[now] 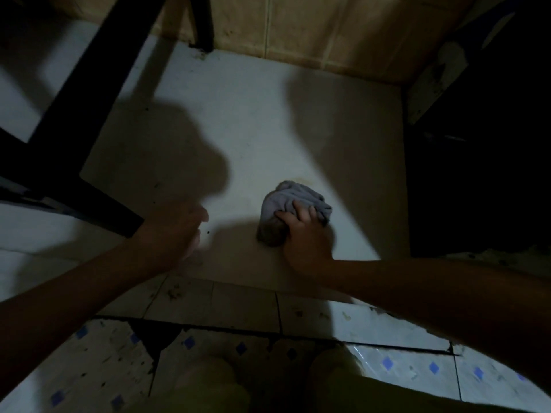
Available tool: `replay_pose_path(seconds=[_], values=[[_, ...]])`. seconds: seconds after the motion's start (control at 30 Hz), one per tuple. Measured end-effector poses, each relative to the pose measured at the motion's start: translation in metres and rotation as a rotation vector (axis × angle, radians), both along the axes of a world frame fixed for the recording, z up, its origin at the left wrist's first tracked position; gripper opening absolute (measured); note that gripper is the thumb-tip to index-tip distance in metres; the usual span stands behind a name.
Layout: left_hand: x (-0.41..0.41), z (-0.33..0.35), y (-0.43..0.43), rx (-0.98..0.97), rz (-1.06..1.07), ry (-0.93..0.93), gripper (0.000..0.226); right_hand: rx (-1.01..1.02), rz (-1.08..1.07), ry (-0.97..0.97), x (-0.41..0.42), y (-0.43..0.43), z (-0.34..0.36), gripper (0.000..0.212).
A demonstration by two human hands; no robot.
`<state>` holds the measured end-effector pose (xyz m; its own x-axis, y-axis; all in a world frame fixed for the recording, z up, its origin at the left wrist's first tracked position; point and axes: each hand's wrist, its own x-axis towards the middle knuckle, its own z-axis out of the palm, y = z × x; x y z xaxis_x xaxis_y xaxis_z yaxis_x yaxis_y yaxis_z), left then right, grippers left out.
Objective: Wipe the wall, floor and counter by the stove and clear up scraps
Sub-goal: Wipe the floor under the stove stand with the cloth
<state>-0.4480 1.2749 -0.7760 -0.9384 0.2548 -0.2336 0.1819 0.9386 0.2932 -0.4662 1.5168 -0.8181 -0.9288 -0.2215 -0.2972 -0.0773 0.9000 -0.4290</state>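
A crumpled grey cloth (pixel 290 204) lies bunched on the pale floor (pixel 238 129), right of the middle. My right hand (pixel 304 236) grips its near side, fingers curled into the fabric, and presses it down on the floor. My left hand (pixel 176 231) hovers low over the floor to the left of the cloth, blurred, holding nothing; its fingers look loosely bent. A faint yellowish stain (pixel 307 181) shows on the floor just beyond the cloth. Small dark specks (pixel 208 232) dot the floor between my hands.
A tan tiled wall (pixel 313 31) closes the far side. Black frame legs (pixel 74 114) stand at the left, one foot at the wall. A dark cabinet side (pixel 477 144) rises at the right. Dirty patterned tiles (pixel 208 347) with cracks lie near my knees.
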Motion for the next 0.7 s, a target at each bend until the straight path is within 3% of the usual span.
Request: replay_pose_path(seconds=[0.3,0.47,0.7], values=[[0.009,0.0,-0.021,-0.006,0.021,-0.04,0.031,-0.033,0.11,0.068,-0.017,-0.042,-0.007,0.04],[-0.003,-0.001,-0.017,0.005,0.027,-0.017,0.033,0.004,0.234,0.011,-0.034,-0.053,-0.011,0.044],[-0.037,-0.009,-0.008,-0.026,0.028,-0.009,0.033,0.01,0.187,-0.024,-0.076,-0.072,-0.002,0.043]])
